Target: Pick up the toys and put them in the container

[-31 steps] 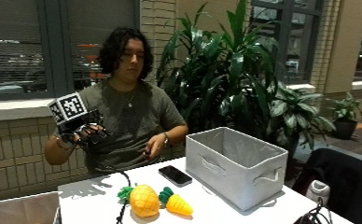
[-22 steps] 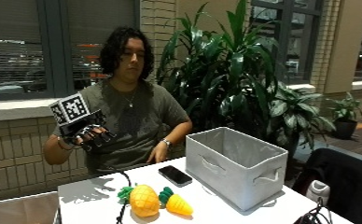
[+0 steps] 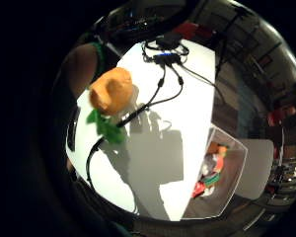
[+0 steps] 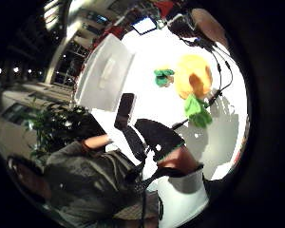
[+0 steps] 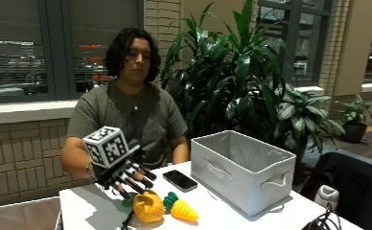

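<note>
White table (image 5: 90,211), seen from the outside view, bearing all items; a person sits behind it, with a large potted plant (image 5: 237,72) at the back. Grey fabric container (image 5: 243,167) with slot handles, standing open-topped on the table toward the person's left; the little-finger palm view shows colourful toys (image 3: 212,173) already lying inside it. Gloved right hand (image 5: 125,175), palm down, fingers extended and spread, gripping nothing; its fingertips hang just above the orange toy, and contact cannot be confirmed. Orange plush toy (image 5: 147,207) with green leaves, resting on the table near its front edge, directly beneath the hand; visible also in both palm views (image 3: 111,91) (image 4: 192,76). Yellow plush toy (image 5: 185,210) with a green top, lying just beside the orange one, on the side toward the container, apparently touching it. Black phone (image 5: 180,180), flat on the table between the toys and the container, apart from both.
</note>
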{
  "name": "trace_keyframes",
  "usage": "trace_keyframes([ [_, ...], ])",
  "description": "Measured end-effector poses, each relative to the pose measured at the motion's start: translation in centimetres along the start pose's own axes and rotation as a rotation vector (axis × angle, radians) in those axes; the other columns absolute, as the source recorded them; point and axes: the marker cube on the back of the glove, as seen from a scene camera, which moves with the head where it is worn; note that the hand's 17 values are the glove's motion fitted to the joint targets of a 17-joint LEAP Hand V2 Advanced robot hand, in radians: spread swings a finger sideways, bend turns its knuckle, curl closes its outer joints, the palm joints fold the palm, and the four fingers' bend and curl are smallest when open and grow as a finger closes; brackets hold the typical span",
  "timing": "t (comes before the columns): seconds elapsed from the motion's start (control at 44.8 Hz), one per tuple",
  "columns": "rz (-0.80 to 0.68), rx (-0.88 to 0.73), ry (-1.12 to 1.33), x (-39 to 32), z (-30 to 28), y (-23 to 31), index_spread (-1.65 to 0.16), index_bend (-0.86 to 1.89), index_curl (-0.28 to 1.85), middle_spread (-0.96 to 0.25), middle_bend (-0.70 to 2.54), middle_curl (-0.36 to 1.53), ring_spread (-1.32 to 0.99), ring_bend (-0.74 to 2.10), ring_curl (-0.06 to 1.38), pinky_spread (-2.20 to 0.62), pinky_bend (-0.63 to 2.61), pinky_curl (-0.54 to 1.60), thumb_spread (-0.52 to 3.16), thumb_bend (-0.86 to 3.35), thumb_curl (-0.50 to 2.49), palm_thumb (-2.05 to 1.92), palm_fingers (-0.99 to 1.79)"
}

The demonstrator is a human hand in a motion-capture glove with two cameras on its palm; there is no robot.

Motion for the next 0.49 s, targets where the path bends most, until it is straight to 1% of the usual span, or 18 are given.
trace_keyframes([
  [0.089, -0.015, -0.074, 0.042, 0.9, 4.7, -4.1, -0.4, 0.25, 0.28, -0.2, 0.22, 0.18, -0.34, 0.47, 0.19, -0.12, 0.64, 0.29, 1.18, 0.0, 0.19, 0.03, 0.27],
  [0.156, -0.018, -0.103, 0.051, 1.6, 7.5, -5.3, -0.39, 0.27, 0.29, -0.2, 0.19, 0.18, -0.34, 0.39, 0.17, -0.11, 0.66, 0.3, 1.2, 0.01, 0.2, 0.07, 0.19],
  [0.179, -0.02, -0.088, 0.028, 1.7, 8.0, -5.5, -0.39, 0.26, 0.3, -0.2, 0.18, 0.19, -0.33, 0.36, 0.17, -0.11, 0.67, 0.31, 1.21, 0.01, 0.21, 0.07, 0.15],
  [0.223, -0.02, -0.002, -0.053, 1.9, 8.3, -5.8, -0.38, 0.23, 0.3, -0.19, 0.19, 0.2, -0.33, 0.36, 0.17, -0.11, 0.71, 0.32, 1.25, 0.04, 0.22, 0.12, 0.14],
  [0.268, -0.014, 0.116, -0.122, 2.0, 7.8, -5.9, -0.38, 0.17, 0.27, -0.22, 0.28, 0.22, -0.35, 0.51, 0.19, -0.15, 0.71, 0.3, 1.31, 0.1, 0.25, 0.23, 0.46],
  [0.313, -0.009, 0.219, -0.151, 1.9, 6.7, -5.9, -0.37, 0.07, 0.22, -0.25, 0.36, 0.24, -0.39, 0.69, 0.21, -0.23, 0.79, 0.29, 1.32, 0.17, 0.3, 0.36, 0.82],
  [0.358, -0.018, 0.3, -0.189, 1.1, 5.0, -5.8, -0.37, 0.08, 0.2, -0.28, 0.4, 0.26, -0.42, 0.79, 0.24, -0.3, 0.87, 0.3, 1.25, 0.21, 0.35, 0.47, 1.01],
  [0.425, -0.069, 0.368, -0.315, -2.5, 1.4, -5.8, -0.38, 0.12, 0.2, -0.31, 0.44, 0.28, -0.44, 0.88, 0.31, -0.34, 0.92, 0.35, 1.18, 0.23, 0.4, 0.54, 1.07],
  [0.492, -0.167, 0.385, -0.409, -8.3, -2.6, -6.9, -0.38, 0.16, 0.22, -0.34, 0.5, 0.32, -0.45, 0.94, 0.36, -0.37, 0.93, 0.38, 1.12, 0.22, 0.44, 0.56, 1.09],
])
